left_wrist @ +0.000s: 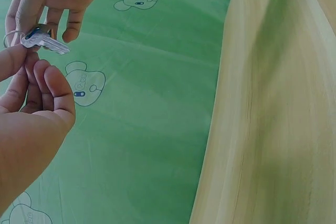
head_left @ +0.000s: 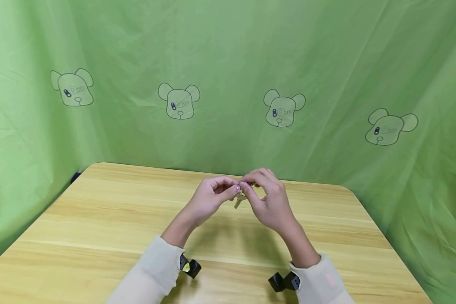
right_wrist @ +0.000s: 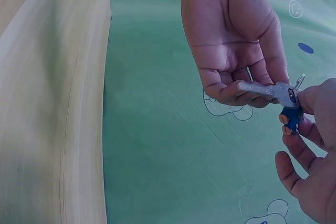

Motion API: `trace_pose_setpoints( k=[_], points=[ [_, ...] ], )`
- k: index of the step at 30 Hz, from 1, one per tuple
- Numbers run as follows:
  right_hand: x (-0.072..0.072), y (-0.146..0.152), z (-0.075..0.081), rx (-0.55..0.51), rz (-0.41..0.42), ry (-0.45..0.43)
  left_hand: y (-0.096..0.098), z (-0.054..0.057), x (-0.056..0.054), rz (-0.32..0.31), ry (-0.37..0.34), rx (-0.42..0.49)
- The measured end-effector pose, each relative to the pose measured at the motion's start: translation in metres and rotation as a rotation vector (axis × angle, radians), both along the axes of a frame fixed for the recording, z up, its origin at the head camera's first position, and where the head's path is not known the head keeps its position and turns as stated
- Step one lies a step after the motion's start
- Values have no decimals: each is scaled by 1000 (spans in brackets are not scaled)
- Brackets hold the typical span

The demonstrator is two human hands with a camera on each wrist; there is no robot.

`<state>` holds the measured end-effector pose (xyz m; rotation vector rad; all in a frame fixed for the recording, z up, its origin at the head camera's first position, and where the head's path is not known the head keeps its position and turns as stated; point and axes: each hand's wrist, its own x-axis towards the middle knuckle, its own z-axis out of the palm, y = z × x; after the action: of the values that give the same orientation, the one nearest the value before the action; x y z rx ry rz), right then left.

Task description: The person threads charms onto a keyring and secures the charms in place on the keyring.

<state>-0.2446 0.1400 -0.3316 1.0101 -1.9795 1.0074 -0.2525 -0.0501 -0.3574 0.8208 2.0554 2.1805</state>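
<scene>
You hold both hands raised above the tabletop (head_left: 99, 219), a little above the middle of the head view, fingertips meeting. Your left hand (head_left: 209, 198) has its fingers curled in, and the thumb and forefinger pinch the key ring (left_wrist: 7, 39) at the head of the key (head_left: 238, 202). Your right hand (head_left: 267, 198) comes in from the right with fingers bent, pinching the same bunch at the key's head.

In the head view the key hangs down just below the point where your fingertips meet, its blade slanting toward the lower left. In the left wrist view the key (left_wrist: 46, 39) sits at the upper left, between the two sets of fingers. In the right wrist view the key's blade (right_wrist: 257, 88) lies across the left hand's curled fingers (right_wrist: 226, 90), and a small blue tag (right_wrist: 290, 116) hangs just under the key's head beside your right fingertips.

Green cloth (head_left: 228, 63) printed with bear heads hangs behind the tabletop.
</scene>
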Motion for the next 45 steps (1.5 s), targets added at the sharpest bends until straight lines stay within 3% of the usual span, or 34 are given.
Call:
trace_pose_setpoints(
  k=[6,12,20,24,27,38,45],
  points=[
    [0,0,2,4,-1,4,2,1,1,2,86,-44],
    [0,1,3,25,-5,17,1,2,2,59,190,-124],
    [4,1,5,83,-25,33,-6,7,2,198,415,-287],
    [5,0,6,112,-24,21,-10,11,1,230,536,-346],
    [7,1,7,122,-23,13,-13,12,0,245,585,-371],
    [8,-1,7,129,2,28,-16,11,-1,305,578,-361],
    [6,-1,4,121,-3,10,-11,10,-1,344,503,-338]
  ],
)
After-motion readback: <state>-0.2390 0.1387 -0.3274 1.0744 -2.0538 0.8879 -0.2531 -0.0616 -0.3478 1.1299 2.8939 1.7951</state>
